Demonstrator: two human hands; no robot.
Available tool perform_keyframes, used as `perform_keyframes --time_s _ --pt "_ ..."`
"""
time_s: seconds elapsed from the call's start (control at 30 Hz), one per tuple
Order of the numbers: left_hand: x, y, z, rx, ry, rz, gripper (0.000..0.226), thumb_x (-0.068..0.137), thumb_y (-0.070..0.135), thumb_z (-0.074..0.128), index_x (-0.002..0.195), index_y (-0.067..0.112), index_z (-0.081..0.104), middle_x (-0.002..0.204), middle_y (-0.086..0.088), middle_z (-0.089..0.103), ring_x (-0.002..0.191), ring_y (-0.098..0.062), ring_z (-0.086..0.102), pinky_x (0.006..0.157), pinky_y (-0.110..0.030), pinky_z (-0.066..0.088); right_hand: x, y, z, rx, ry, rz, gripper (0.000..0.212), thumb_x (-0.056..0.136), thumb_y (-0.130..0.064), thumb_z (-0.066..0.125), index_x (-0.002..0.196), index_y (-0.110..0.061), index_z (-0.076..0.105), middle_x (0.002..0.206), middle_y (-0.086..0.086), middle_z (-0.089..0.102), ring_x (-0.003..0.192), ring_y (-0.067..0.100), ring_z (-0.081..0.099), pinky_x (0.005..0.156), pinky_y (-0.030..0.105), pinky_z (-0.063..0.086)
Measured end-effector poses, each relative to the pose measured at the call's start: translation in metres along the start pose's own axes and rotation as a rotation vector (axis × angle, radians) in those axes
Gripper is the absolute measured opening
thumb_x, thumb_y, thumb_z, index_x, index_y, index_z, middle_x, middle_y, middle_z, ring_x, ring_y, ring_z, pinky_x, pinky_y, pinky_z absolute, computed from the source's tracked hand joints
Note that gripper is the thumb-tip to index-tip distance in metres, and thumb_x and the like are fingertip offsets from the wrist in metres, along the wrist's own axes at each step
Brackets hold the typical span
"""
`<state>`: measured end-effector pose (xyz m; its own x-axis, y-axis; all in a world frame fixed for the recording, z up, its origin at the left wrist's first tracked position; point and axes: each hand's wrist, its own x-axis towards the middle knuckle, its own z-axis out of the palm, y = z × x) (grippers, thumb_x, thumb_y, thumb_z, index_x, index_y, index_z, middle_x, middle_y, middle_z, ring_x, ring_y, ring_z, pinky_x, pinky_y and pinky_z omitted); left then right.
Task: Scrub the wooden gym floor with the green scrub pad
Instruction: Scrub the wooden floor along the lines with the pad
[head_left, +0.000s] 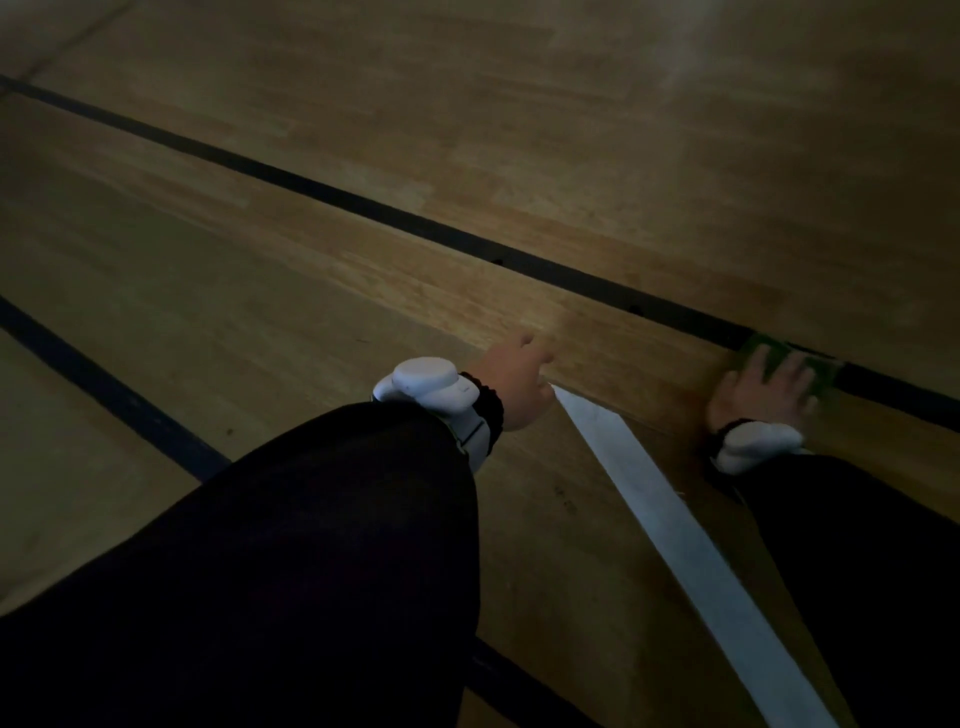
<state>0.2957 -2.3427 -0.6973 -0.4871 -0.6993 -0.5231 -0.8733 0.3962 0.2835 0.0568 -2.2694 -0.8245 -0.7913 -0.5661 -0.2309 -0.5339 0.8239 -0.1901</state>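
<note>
The wooden gym floor (467, 156) fills the dim head view. My right hand (758, 389) lies flat, fingers spread, pressing the green scrub pad (779, 353) onto the floor right at a black painted line (363, 205). Only the pad's far edge shows past my fingers. My left hand (514, 384) rests on the floor at the tip of a white painted stripe (675, 540); its fingers are mostly hidden and it holds nothing that I can see. Both wrists carry white trackers, and both arms are in black sleeves.
A second dark line (104, 395) crosses the floor at the lower left. The white stripe runs from my left hand down to the bottom right. Bare boards stretch away beyond the black line.
</note>
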Motion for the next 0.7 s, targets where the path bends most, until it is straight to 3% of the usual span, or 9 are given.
perform_keyframes --time_s 0.13,0.2,0.3,0.37,0.47,0.7 --pt "-0.001 -0.003 0.004 0.018 0.012 -0.012 0.049 0.101 0.028 0.044 0.147 0.016 0.034 0.160 -0.007 0.015 0.142 -0.027 0.031 0.112 -0.036 0.033 -0.036 -0.073 0.021 -0.193 -0.107 -0.405 0.059 0.100 -0.040 0.032 0.153 -0.021 0.014 0.161 0.013 0.003 0.148 0.033 0.007 0.118 0.050 0.014" --pt "-0.001 -0.003 0.003 0.024 0.001 -0.010 0.046 0.100 0.024 0.044 0.145 0.013 0.038 0.158 -0.010 0.019 0.143 -0.027 0.029 0.111 -0.038 0.033 -0.068 -0.105 0.035 -0.219 -0.233 -0.650 0.059 0.101 -0.041 0.029 0.154 -0.023 0.009 0.162 0.008 -0.004 0.150 0.030 -0.001 0.120 0.047 0.007" --pt "-0.001 0.000 0.000 0.018 -0.030 -0.008 0.042 0.101 0.019 0.041 0.142 0.010 0.041 0.160 -0.010 0.017 0.146 -0.025 0.023 0.113 -0.040 0.032 -0.105 -0.125 0.052 -0.264 -0.355 -0.847 0.061 0.103 -0.045 0.022 0.154 -0.023 -0.001 0.162 0.003 -0.008 0.149 0.022 -0.012 0.120 0.040 -0.007" --pt "-0.003 0.002 -0.002 0.015 -0.016 0.003 0.042 0.102 0.019 0.040 0.144 0.011 0.039 0.160 -0.009 0.015 0.146 -0.024 0.022 0.114 -0.039 0.031 -0.105 -0.124 0.049 -0.259 -0.378 -0.859 0.059 0.103 -0.044 0.021 0.154 -0.024 0.000 0.162 0.000 -0.007 0.150 0.020 -0.012 0.122 0.039 -0.007" --pt "-0.005 0.003 -0.002 0.031 -0.009 0.008 0.046 0.103 0.022 0.039 0.148 0.010 0.033 0.159 -0.008 0.018 0.146 -0.024 0.022 0.115 -0.033 0.024 -0.082 -0.106 0.045 -0.235 -0.281 -0.833 0.055 0.103 -0.036 0.025 0.154 -0.025 0.008 0.162 -0.001 -0.007 0.150 0.022 -0.009 0.121 0.041 -0.001" --pt "-0.005 -0.010 0.006 0.006 -0.017 -0.047 0.051 0.101 0.026 0.045 0.149 0.015 0.030 0.160 -0.007 0.013 0.141 -0.028 0.032 0.113 -0.036 0.033 0.015 -0.033 0.009 -0.149 -0.075 -0.301 0.059 0.100 -0.045 0.034 0.153 -0.025 0.018 0.162 0.012 -0.002 0.148 0.036 0.000 0.119 0.051 0.011"
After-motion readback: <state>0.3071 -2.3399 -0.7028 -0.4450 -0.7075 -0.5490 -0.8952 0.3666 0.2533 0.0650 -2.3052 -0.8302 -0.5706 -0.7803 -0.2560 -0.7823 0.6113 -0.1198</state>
